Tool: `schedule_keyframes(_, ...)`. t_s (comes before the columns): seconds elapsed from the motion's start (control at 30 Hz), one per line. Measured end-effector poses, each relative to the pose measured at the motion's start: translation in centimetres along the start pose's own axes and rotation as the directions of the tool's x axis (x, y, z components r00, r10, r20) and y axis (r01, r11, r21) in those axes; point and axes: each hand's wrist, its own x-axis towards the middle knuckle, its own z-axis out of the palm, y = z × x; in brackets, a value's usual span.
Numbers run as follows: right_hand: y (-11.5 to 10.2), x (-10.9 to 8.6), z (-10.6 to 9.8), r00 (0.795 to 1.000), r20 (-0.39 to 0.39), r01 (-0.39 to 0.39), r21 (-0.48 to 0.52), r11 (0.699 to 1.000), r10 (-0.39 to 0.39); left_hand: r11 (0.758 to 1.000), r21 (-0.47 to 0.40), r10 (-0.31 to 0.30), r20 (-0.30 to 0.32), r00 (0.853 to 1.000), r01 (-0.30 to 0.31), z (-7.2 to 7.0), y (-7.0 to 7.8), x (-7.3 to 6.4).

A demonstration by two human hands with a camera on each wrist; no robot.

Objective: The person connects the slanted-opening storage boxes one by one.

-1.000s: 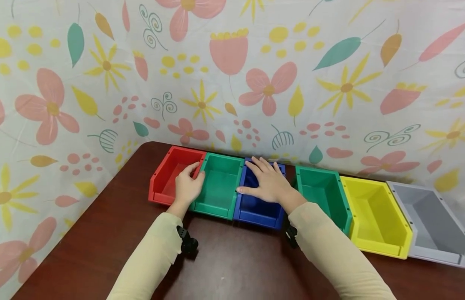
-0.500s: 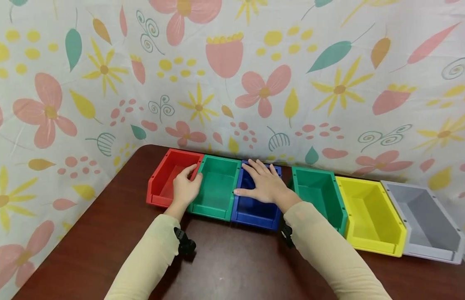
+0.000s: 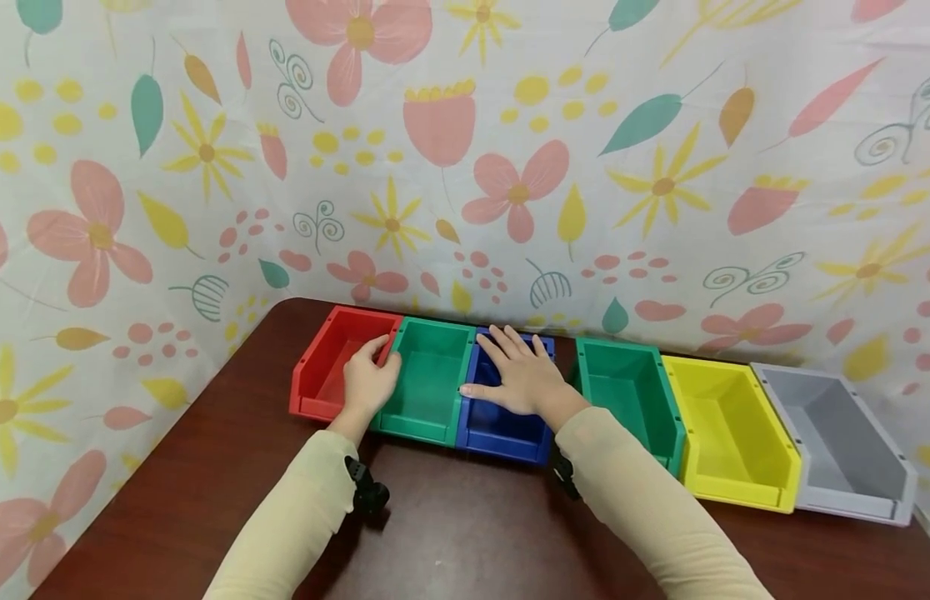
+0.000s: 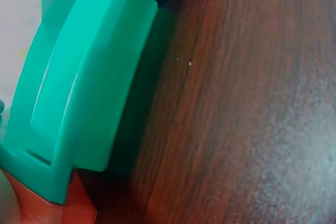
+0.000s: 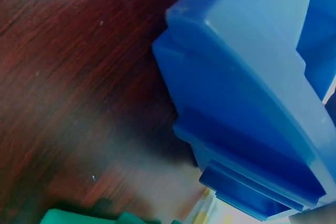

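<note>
Left hand (image 3: 369,383): pinching walls of red bin (image 3: 326,371), adjoining green bin (image 3: 432,385) | right hand (image 3: 519,379): fingers spread over blue bin (image 3: 502,433), long axis fore-aft

White wall covering (image 3: 427,179), printed with pink flowers, yellow blossoms and teal and ochre leaves, stands behind and left of a dark reddish-brown tabletop with wood grain (image 3: 450,533). The tabletop's far left corner is rounded. Slight creases mark the covering. Pale reflected light (image 4: 304,166) shows on the tabletop.
</note>
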Motion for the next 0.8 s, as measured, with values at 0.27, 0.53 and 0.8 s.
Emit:
schedule_keyframes(0.27, 0.2, -0.7, 0.0, 0.997, -0.082, 0.024, 0.105, 0.994, -0.015, 0.997, 0.07, 0.031, 0.021, 0.999, -0.032, 0.0, 0.2, -0.5)
schedule_keyframes(0.53, 1.6, -1.8, -0.9, 0.985, -0.171, 0.053, 0.236, 0.97, -0.012, 0.939, 0.317, 0.119, 0.058, 0.991, -0.131, -0.4, 1.3, -0.5)
schedule_keyframes(0.8, 3.5, -3.4, -2.5, 0.986, -0.157, -0.004, 0.312, 0.95, 0.055, 0.873, 0.375, 0.315, 0.052, 0.947, -0.311, 0.7, 3.5, -1.1)
